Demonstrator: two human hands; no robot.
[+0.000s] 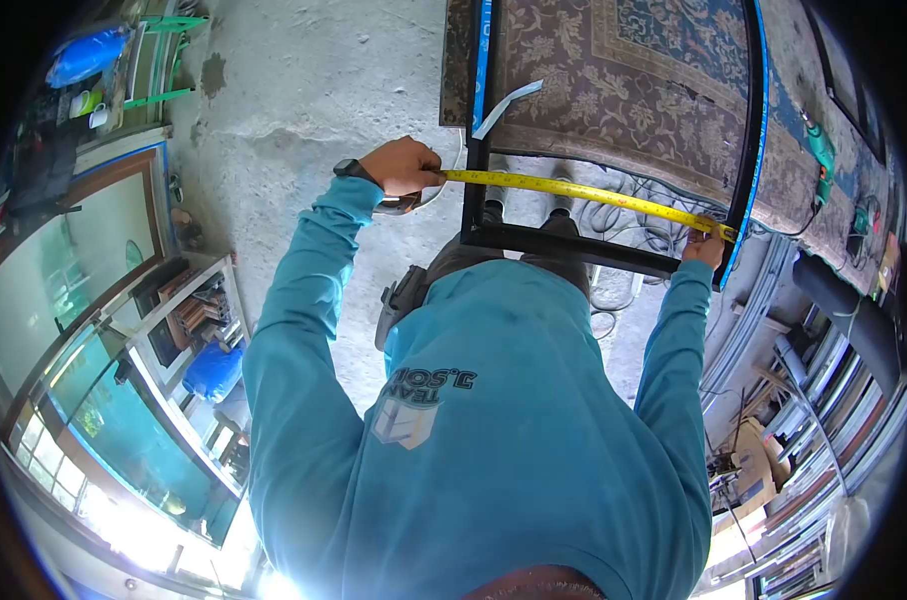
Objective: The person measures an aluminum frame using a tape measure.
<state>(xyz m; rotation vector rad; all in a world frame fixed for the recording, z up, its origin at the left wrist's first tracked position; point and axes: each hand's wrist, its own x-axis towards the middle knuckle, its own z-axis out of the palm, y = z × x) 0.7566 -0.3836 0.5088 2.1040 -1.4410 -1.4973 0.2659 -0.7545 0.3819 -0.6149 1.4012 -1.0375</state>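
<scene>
A yellow tape measure (pixel 584 190) is stretched across a black frame (pixel 574 245), from its left bar to its right bar. My left hand (pixel 404 166), with a dark watch at the wrist, is closed around the tape just outside the left bar. A dark and orange object (pixel 399 204) shows partly beneath that hand. At the right bar, my right hand (pixel 707 245) pinches the other end of the tape against the frame. Blue printed film (pixel 764 120) runs along the frame's side bars, and a loose strip (pixel 507 108) of it peels off the left one.
The frame lies over a patterned carpet (pixel 664 140). Beyond it rests a green drill (pixel 821 155). Loose cables (pixel 614 215) coil on the floor near my feet. Long metal profiles (pixel 824 430) are stacked at right; framed panels (pixel 84 270) stand at left.
</scene>
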